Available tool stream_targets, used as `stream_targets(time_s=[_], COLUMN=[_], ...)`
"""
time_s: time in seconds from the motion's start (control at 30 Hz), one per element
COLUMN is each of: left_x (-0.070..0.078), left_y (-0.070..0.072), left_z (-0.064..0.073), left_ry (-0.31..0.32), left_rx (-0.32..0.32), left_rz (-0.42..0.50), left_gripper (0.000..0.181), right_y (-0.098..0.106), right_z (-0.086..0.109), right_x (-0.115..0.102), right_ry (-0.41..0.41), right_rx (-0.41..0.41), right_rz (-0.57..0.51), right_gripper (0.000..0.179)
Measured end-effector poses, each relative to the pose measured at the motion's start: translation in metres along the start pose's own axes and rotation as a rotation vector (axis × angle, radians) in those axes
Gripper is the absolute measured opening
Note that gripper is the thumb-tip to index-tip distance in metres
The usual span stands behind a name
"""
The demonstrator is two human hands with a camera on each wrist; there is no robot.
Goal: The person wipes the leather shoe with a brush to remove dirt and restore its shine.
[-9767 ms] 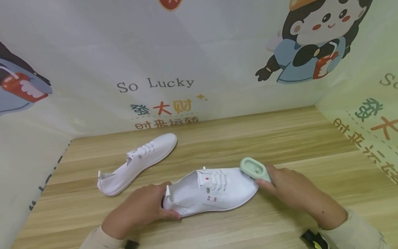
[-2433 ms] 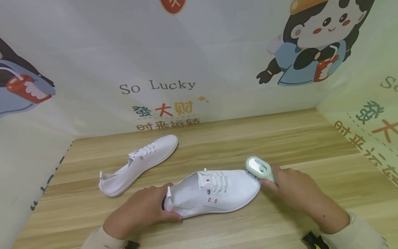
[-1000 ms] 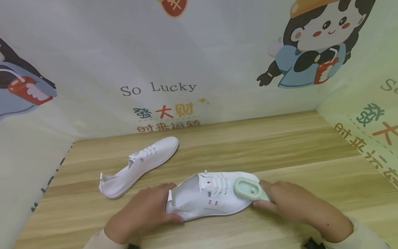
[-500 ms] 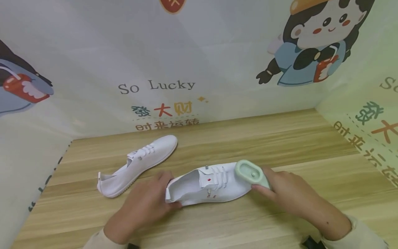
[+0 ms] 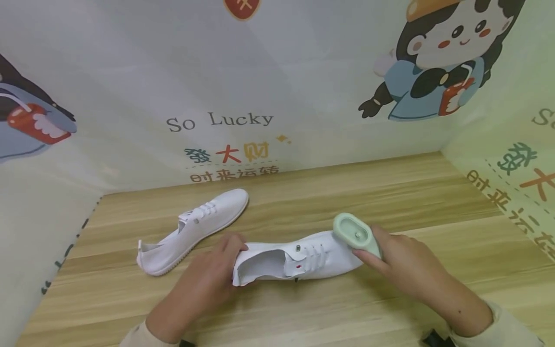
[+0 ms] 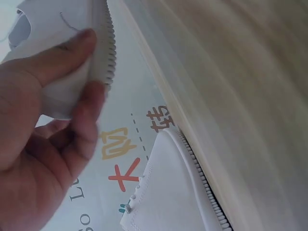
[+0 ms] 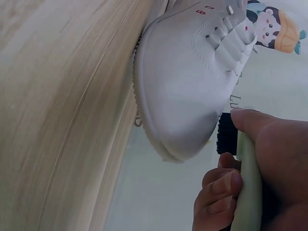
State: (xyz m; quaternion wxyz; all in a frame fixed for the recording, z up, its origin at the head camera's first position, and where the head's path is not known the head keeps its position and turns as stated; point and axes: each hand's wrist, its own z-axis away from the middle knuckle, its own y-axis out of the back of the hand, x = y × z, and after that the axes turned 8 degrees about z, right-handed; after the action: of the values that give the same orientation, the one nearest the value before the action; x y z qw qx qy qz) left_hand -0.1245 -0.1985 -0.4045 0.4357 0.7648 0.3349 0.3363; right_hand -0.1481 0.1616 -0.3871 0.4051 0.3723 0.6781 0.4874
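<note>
A white lace-up shoe (image 5: 321,258), tilted on its side with its opening turned toward me, is gripped at the heel by my left hand (image 5: 212,270). In the left wrist view, the thumb and fingers (image 6: 72,53) pinch the heel by the sole edge. My right hand (image 5: 407,262) holds a pale green shoe brush (image 5: 353,231) over the toe. Dark bristles (image 7: 226,134) show in the right wrist view, close beside the toe; whether they touch it I cannot tell. A second white shoe (image 5: 208,219) lies behind, to the left.
The wood-grain tabletop (image 5: 381,188) is enclosed by printed sheets at the back (image 5: 303,120) and sides. The second shoe stands close to my left hand.
Over the last second my left hand has lifted and rolled the shoe so its opening faces me and its side letters are hidden. The brush has shifted up toward the toe's far side.
</note>
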Motion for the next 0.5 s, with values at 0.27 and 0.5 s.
stream_targets(time_s=[0.27,0.5], left_x=[-0.0018,-0.0074], left_y=[-0.0022,-0.0036], left_z=[0.0019,0.0063], left_ry=[0.027,-0.004], left_rx=[-0.106,-0.180], left_rz=[0.167,0.303], left_gripper=[0.055,0.048], right_y=[0.0018,0.0023], right_z=[0.0011,0.0026], right_x=[-0.0013,-0.0018], right_ry=[-0.027,-0.044], right_rx=[0.002,-0.013], right_rz=[-0.014,-0.036], right_gripper=[0.036,0.036])
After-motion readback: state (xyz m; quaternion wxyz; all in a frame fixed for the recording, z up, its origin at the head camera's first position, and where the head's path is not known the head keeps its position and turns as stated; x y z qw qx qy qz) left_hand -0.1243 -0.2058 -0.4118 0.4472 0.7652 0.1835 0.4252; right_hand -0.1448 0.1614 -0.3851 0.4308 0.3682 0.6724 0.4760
